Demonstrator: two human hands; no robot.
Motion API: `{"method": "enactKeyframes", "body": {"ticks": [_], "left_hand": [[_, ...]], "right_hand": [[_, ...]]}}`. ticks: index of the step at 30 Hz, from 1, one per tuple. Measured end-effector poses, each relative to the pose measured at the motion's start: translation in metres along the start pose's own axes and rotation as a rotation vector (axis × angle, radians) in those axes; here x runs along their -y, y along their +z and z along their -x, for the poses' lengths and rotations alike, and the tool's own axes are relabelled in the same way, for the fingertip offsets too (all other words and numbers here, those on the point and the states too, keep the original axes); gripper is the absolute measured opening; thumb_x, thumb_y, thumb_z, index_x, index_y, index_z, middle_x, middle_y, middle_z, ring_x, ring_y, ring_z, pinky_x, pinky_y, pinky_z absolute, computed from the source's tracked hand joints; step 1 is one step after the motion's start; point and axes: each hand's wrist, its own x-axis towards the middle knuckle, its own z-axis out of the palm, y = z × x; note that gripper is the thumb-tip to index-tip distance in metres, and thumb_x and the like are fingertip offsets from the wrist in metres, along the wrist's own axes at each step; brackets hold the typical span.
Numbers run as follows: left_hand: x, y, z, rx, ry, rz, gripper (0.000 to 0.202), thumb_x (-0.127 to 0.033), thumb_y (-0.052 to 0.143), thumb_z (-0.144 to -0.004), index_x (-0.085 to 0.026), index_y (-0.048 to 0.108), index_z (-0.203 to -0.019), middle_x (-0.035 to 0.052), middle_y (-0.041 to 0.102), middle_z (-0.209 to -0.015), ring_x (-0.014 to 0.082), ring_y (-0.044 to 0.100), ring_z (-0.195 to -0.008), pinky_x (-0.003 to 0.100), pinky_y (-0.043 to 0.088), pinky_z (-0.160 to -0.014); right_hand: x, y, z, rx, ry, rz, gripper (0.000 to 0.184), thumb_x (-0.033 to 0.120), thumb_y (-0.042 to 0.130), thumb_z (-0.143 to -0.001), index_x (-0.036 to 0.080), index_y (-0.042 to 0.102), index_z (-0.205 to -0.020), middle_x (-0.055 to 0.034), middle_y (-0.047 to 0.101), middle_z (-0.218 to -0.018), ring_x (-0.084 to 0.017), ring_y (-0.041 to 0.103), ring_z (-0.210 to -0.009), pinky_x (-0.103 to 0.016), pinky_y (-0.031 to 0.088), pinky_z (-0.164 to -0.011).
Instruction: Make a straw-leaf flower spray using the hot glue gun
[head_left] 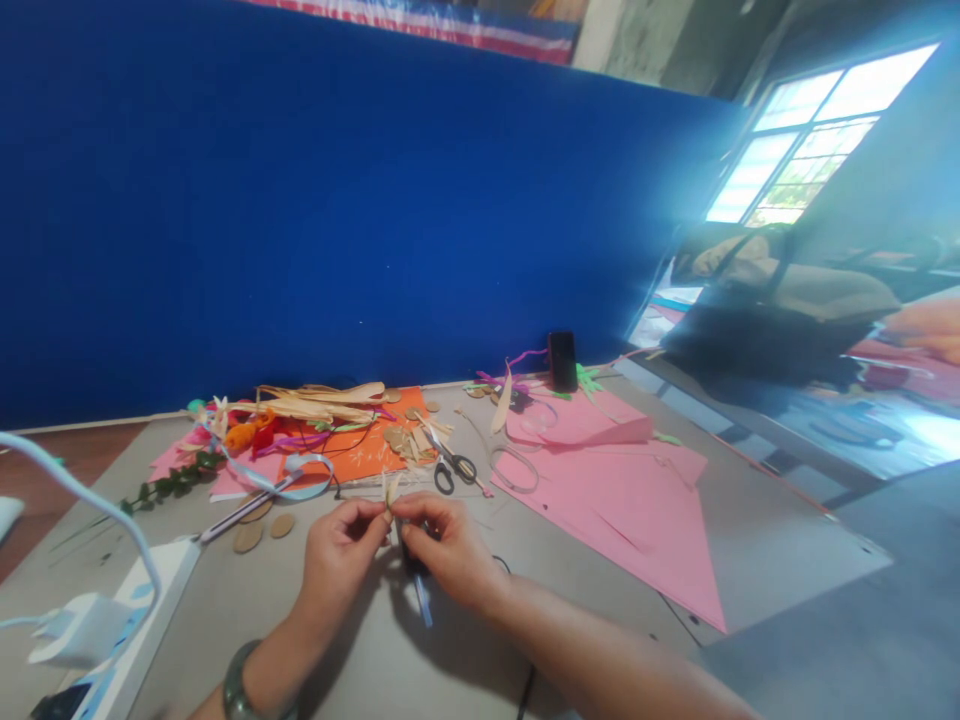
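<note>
My left hand [341, 555] pinches a small pale piece of dried husk [391, 488] between thumb and fingers. The fingertips of my right hand [454, 550] are closed at the other side of the same piece. Below them, partly hidden by my right hand, is a dark object with a clear bluish stick [424, 605] showing; its kind is hard to make out. Black-handled scissors [454, 470] lie just beyond my hands. Round wooden slices [248, 537] rest on the table left of them.
Husk strips [322, 405] and orange paper [409, 405] lie at the back, with a leafy sprig [176, 480] to the left. Pink paper [622, 510] covers the right side. A phone [562, 362] stands against the blue partition [375, 220]. A power strip [142, 620] sits front left.
</note>
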Motion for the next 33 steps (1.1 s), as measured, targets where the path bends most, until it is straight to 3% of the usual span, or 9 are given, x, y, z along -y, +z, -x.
{"method": "enactKeyframes", "body": {"ticks": [10,17,23,29,33], "left_hand": [[0.002,0.001,0.000,-0.017,0.024,-0.010,0.020,-0.034,0.074,-0.064,-0.015,0.072,-0.067,0.0035,0.071,-0.059,0.0168,0.063,-0.052,0.025,0.051,-0.051],[-0.002,0.000,-0.001,0.010,-0.062,0.043,0.024,-0.036,0.076,-0.062,-0.013,0.071,-0.069,0.0032,0.070,-0.058,0.0159,0.062,-0.050,0.025,0.051,-0.050],[0.001,-0.001,-0.002,0.005,-0.092,0.096,0.026,-0.037,0.077,-0.062,-0.013,0.071,-0.071,0.0020,0.069,-0.058,0.0154,0.062,-0.050,0.026,0.051,-0.051],[0.020,-0.002,-0.009,-0.020,-0.089,0.233,0.026,-0.035,0.078,-0.066,-0.013,0.070,-0.078,0.0022,0.070,-0.066,0.0139,0.062,-0.051,0.025,0.051,-0.053],[0.021,-0.002,-0.009,-0.015,-0.095,0.284,0.023,-0.031,0.078,-0.066,-0.013,0.071,-0.076,0.0004,0.068,-0.062,0.0117,0.059,-0.052,0.023,0.048,-0.053]], "right_hand": [[0.002,-0.001,0.001,-0.001,-0.019,0.017,0.025,0.009,0.059,-0.070,0.019,0.074,-0.087,-0.0043,0.073,-0.090,-0.017,0.066,-0.083,-0.031,0.052,-0.081],[0.005,-0.003,-0.001,0.060,0.096,-0.031,0.026,0.012,0.056,-0.073,0.018,0.075,-0.090,0.0004,0.068,-0.074,-0.010,0.057,-0.057,-0.021,0.047,-0.055],[0.003,-0.006,-0.004,0.014,0.200,-0.107,0.021,0.025,0.065,-0.075,0.015,0.070,-0.093,0.0041,0.061,-0.058,-0.009,0.053,-0.046,-0.021,0.044,-0.046],[0.007,-0.009,-0.007,-0.065,0.057,0.016,0.019,0.028,0.078,-0.066,0.016,0.064,-0.070,0.0021,0.061,-0.067,-0.011,0.056,-0.058,-0.022,0.046,-0.055],[0.006,-0.005,-0.004,0.001,0.037,0.193,0.019,0.028,0.080,-0.065,0.017,0.068,-0.074,0.0036,0.058,-0.061,-0.010,0.049,-0.053,-0.021,0.039,-0.050]]}}
